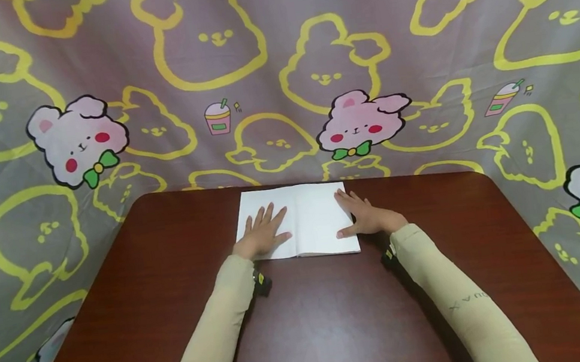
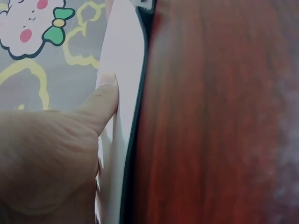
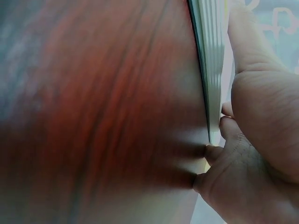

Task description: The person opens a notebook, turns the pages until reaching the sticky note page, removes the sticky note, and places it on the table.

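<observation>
An open notebook [image 1: 322,219] with blank white pages lies flat near the far edge of the table, its spine crease running between the two pages. On the left page rests my left hand [image 1: 264,232], fingers spread and straight. My right hand [image 1: 367,214] lies at the right edge of the notebook, with its thumb and fingertips on the page border. In the left wrist view the thumb [image 2: 105,95] touches the white page above a dark cover edge. The right wrist view shows the thick page stack [image 3: 212,60] side-on, with lower fingers reaching down beside it to the table.
The dark red-brown wooden table [image 1: 328,315] extends from the notebook toward me. Behind it hangs a grey curtain [image 1: 279,92] with yellow outlines and cartoon animals, also along both sides. Small dark wrist cameras [image 1: 262,283] sit under the sleeves.
</observation>
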### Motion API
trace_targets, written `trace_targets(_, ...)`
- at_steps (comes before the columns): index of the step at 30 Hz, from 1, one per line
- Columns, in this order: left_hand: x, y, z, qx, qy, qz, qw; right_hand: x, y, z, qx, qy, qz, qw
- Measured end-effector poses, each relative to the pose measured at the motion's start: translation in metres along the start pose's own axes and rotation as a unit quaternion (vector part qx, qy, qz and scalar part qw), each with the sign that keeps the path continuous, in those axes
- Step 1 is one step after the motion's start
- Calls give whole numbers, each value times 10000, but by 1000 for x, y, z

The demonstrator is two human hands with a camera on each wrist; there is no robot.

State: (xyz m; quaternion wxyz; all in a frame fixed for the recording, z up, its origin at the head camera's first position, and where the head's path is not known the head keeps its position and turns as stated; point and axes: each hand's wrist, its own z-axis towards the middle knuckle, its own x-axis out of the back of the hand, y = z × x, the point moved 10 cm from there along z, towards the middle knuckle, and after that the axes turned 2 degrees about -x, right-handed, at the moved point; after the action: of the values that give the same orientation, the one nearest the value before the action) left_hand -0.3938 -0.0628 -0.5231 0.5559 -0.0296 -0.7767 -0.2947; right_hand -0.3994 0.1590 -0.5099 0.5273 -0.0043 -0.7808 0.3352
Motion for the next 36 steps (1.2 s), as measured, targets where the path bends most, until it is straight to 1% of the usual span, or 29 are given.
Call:
trace_targets(3,3,4,-3,36,21,77,10000,1,1,0,15,33,-5,10000)
trace_targets(9,4,3,-4,167,65,211,9996,-1,2,3,-34,-19,-60,10000)
trace_targets(15,6,9,-6,116,157,299,9994,0,3,4,-109,17,-119,9999)
trace_targets(19,8,17,-10,17,189,470,9987,-1,4,3,-126,-40,-151,9998)
trace_targets(24,10,31,-14,-340,308,750,9961,1,4,3,-122,20,-68,9999)
trace_targets(27,11,40,-18,-579,350,724,9951,2,5,2,-89,53,-40,9999)
trace_targets(30,11,50,-22,-870,402,752,9926,1,5,1,-131,-5,-32,9999)
trace_targets(34,14,64,-27,-1234,681,776,9870,1,4,1,-190,-38,14,9998)
trace_targets(36,14,69,-28,-1321,754,731,9857,1,3,1,-207,-41,32,9998)
